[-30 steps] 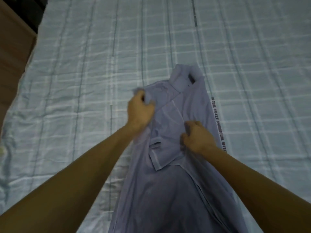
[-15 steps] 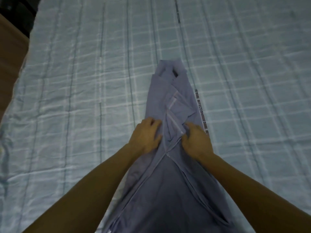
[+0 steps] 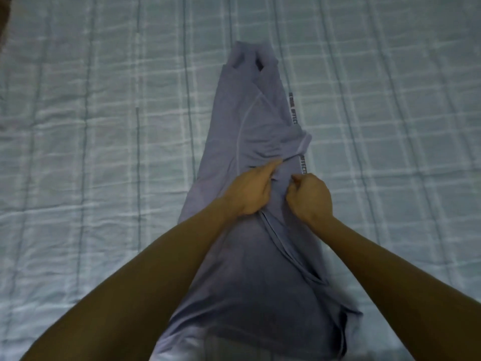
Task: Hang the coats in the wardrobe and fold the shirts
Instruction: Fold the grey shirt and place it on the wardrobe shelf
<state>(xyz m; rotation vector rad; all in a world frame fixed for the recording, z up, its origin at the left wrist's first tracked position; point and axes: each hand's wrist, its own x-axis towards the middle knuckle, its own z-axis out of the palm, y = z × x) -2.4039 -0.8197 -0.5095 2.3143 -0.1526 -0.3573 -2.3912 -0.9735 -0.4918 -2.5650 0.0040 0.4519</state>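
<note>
A pale lilac shirt (image 3: 242,121) lies lengthwise on the bed, collar at the far end, its sides folded inward into a narrow strip. A sleeve lies across its chest, the cuff reaching the right edge. My left hand (image 3: 250,191) rests on the shirt's middle, fingers pinching the folded sleeve fabric. My right hand (image 3: 309,198) is curled just beside it, gripping the same fold near the right edge. The shirt's lower part runs between my forearms toward me.
The bed is covered by a light blue checked sheet (image 3: 104,126) with some wrinkles. A printed black text strip (image 3: 294,108) runs along the sheet beside the shirt's right edge. A dark corner shows at the top left.
My left hand left the shoulder and came down to the shirt's middle. The left side now lies folded inward, and both hands have closed together on the sleeve fold.
</note>
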